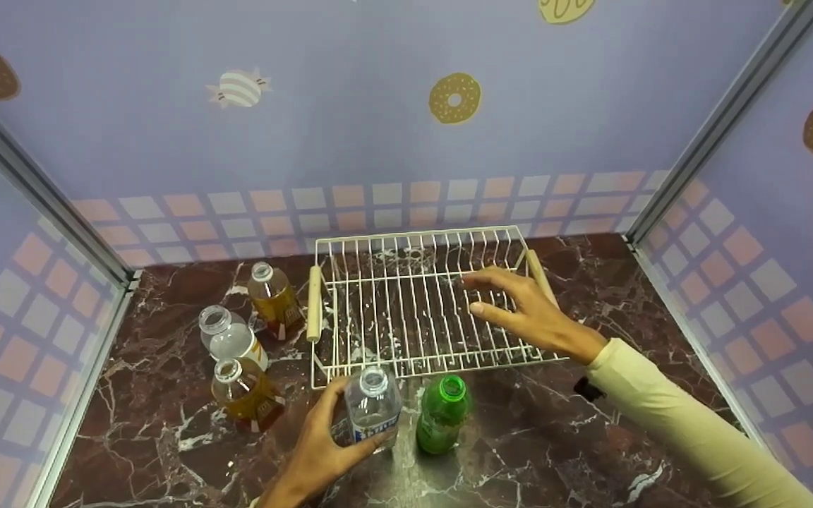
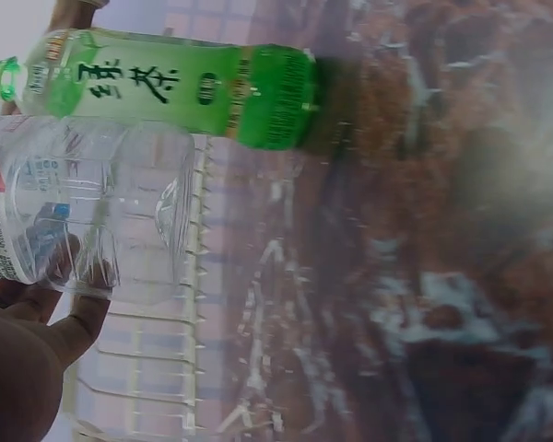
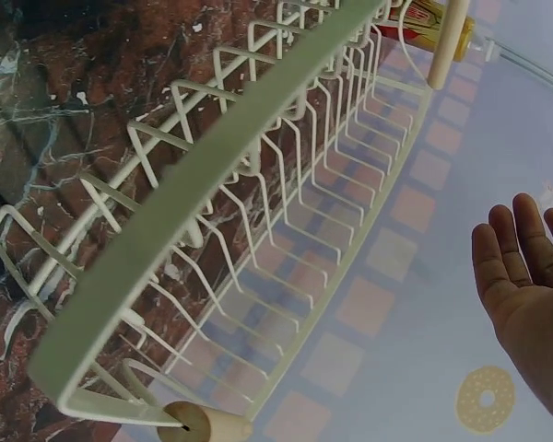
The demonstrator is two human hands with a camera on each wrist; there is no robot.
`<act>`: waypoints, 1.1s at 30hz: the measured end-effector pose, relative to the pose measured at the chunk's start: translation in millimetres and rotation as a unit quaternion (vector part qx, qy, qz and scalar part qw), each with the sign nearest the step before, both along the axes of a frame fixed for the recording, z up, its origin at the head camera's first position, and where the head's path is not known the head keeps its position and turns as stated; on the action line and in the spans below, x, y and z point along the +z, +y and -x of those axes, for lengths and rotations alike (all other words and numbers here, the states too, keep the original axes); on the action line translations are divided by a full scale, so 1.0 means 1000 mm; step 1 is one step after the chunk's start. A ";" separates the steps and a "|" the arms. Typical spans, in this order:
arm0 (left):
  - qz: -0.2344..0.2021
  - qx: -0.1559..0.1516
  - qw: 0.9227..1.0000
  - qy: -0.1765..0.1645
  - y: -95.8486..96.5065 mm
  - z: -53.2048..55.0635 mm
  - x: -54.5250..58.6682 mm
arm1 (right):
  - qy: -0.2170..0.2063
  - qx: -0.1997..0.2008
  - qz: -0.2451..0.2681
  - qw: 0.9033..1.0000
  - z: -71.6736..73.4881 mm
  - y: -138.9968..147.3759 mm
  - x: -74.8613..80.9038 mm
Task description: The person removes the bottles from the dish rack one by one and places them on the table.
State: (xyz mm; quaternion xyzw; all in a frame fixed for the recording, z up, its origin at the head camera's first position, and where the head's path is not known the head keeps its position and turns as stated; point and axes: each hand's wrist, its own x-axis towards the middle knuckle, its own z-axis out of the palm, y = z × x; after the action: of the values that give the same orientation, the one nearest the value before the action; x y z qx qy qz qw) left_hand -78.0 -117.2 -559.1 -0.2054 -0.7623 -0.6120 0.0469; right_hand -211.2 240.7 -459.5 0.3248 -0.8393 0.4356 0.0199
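My left hand point(image 1: 322, 444) grips a clear uncapped plastic bottle point(image 1: 372, 406), thumb on the near side and fingers round the left. The bottle is upright in front of the white wire rack point(image 1: 314, 303), whose handles are wooden. In the left wrist view its base point(image 2: 170, 212) sits higher than that of the green tea bottle point(image 2: 175, 87) beside it. That green bottle point(image 1: 442, 416) stands uncapped on the table, just right of the clear one. Over the rack's right part, my right hand point(image 1: 530, 314) hovers with thumb and fingers apart, holding nothing.
Left of the rack stand two uncapped bottles of amber drink, one farther back point(image 1: 276, 303) and one nearer point(image 1: 245, 395). A clear labelled bottle point(image 1: 233, 342) is between them. Patterned wall panels point(image 1: 350, 141) enclose the back and sides of the dark marbled table point(image 1: 576, 437).
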 end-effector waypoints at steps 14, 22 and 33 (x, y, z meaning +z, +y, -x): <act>-0.011 -0.012 0.999 -0.036 0.007 -0.001 -0.024 | -0.014 -0.007 -0.011 1.000 -0.001 0.000 -0.006; -0.011 -0.050 0.995 -0.082 0.011 0.003 -0.031 | -0.018 -0.013 -0.013 1.000 0.000 0.001 -0.010; 0.003 -0.086 0.990 -0.110 0.015 0.006 -0.039 | -0.021 -0.015 -0.016 1.000 0.002 0.002 -0.014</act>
State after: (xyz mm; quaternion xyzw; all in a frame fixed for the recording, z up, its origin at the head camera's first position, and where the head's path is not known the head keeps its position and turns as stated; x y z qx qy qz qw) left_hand -84.0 -102.5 -597.8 -0.2021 -0.7444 -0.6299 -0.0905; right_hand -212.8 243.2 -473.9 0.3036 -0.8511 0.4283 0.0037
